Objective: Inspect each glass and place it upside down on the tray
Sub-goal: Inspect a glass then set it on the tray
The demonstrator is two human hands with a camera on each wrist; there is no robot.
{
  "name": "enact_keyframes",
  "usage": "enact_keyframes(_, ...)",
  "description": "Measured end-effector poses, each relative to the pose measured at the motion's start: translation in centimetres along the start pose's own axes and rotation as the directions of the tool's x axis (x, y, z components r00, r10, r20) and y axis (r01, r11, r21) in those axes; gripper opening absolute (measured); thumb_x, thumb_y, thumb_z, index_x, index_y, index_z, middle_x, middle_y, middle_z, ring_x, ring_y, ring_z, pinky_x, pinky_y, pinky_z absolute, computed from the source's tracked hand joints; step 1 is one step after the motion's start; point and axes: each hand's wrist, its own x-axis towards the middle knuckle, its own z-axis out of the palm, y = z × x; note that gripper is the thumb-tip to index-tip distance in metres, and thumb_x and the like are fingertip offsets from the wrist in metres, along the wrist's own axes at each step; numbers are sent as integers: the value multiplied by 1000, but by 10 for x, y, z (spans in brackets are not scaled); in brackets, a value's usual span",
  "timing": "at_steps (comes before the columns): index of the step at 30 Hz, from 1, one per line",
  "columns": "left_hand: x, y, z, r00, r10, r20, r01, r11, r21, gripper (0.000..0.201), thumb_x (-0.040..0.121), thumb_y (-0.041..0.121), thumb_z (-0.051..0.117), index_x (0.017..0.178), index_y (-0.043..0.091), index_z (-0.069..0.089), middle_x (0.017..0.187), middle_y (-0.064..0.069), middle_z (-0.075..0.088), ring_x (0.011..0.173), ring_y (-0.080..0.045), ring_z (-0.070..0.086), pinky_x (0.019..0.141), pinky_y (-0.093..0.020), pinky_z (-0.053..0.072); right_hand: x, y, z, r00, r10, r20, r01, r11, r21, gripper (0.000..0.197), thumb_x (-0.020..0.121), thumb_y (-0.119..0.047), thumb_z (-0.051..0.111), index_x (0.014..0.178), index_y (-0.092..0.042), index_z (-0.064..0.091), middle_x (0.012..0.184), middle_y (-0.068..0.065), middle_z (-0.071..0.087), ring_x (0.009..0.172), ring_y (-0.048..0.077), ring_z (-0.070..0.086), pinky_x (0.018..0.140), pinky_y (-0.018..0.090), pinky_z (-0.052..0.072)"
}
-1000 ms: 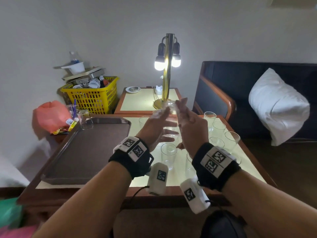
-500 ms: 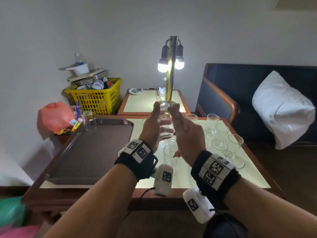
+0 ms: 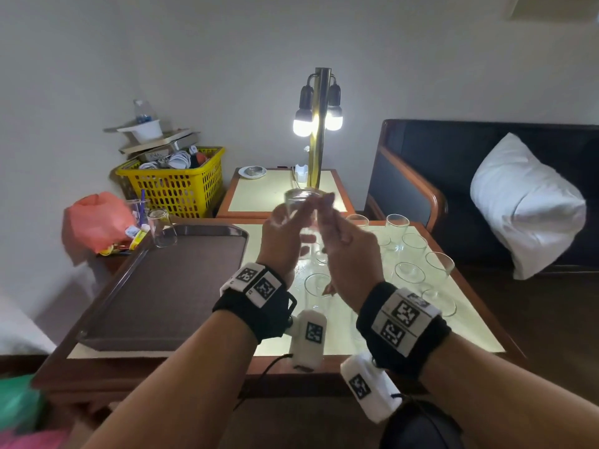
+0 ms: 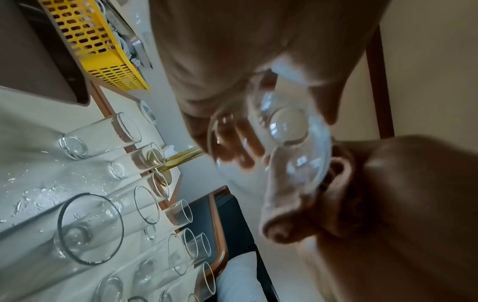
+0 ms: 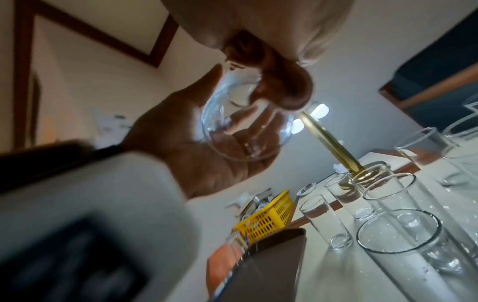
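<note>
Brown tray (image 3: 155, 286) lying left of the lamp (image 3: 319, 131), one upturned glass (image 3: 161, 226) standing at its far corner, left hand (image 3: 282, 241) and right hand (image 3: 350, 251) both gripping a clear glass (image 3: 299, 207) raised before the lamp, no writing readable.

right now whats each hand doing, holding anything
Left hand: fingers curled round the glass, holding it up.
Right hand: fingertips pinch the same glass from the other side.
</note>
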Motion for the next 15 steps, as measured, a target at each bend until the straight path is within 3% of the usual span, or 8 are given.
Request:
enact_keyframes(3,-3,2,1,981,-130,143,132,991,-4,54,90,67,55,124,25,58,124,-15,70,109,-37,70,89,-52,59,10,3,-4,999,-5,-44,4,1000,-18,33,106,-42,48,125,-29,71,60,-32,60,58,-6,61,56,8,46)
enact_keyframes(5,-1,0,-1,967,-131,217,116,990,81,59,89,58,65,130,16,55,123,-19,70,108,-41,71,93,-55,59,21,5,-9,994,7,-105,-6,1000,5,34,106,-41,46,127,-28,70,72,-40,61,72,-11,64,67,10,53)
enact_keyframes(6,1,1,-2,978,-73,194,56,994,89,62,88,56,71,131,14,56,120,-16,71,104,-37,73,88,-51,60,18,3,-9,995,15,-97,-13,1000,19,36,106,-43,45,128,-28,69,71,-38,61,69,-9,64,66,14,55)
enact_keyframes(8,5,4,-3,997,45,62,-50,996,73,63,87,62,67,132,18,59,116,-9,72,94,-22,73,73,-39,59,3,-3,-5,1000,-2,-7,2,1000,21,39,104,-47,45,129,-28,68,55,-24,57,49,3,56,51,26,53)
enact_keyframes(10,4,6,-1,1000,20,20,-21,998,52,60,98,69,46,134,22,55,124,-7,69,101,-22,72,73,-38,57,-2,-8,-2,1000,-13,11,13,1000,10,36,104,-47,48,128,-32,69,57,-19,62,49,14,57,49,33,55)
enact_keyframes(11,2,7,0,996,-43,78,38,998,58,58,101,68,39,135,23,52,126,-11,68,104,-29,71,77,-41,58,5,-6,-3,1000,-2,-31,3,1000,19,33,104,-44,49,127,-33,69,60,-19,64,51,13,59,51,31,55)
enact_keyframes(13,0,8,0,976,-100,193,75,988,132,52,100,60,47,133,21,53,124,-16,69,103,-36,71,82,-45,59,19,-4,-6,993,26,-119,-19,998,61,31,105,-39,49,128,-32,69,69,-26,64,62,3,63,60,26,55)
enact_keyframes(15,-3,8,-3,989,-30,148,8,989,145,53,90,60,62,127,22,60,114,-10,73,91,-30,73,80,-43,57,16,-5,-7,994,4,-111,4,997,72,33,105,-41,47,127,-28,70,68,-26,63,61,5,64,61,31,58)
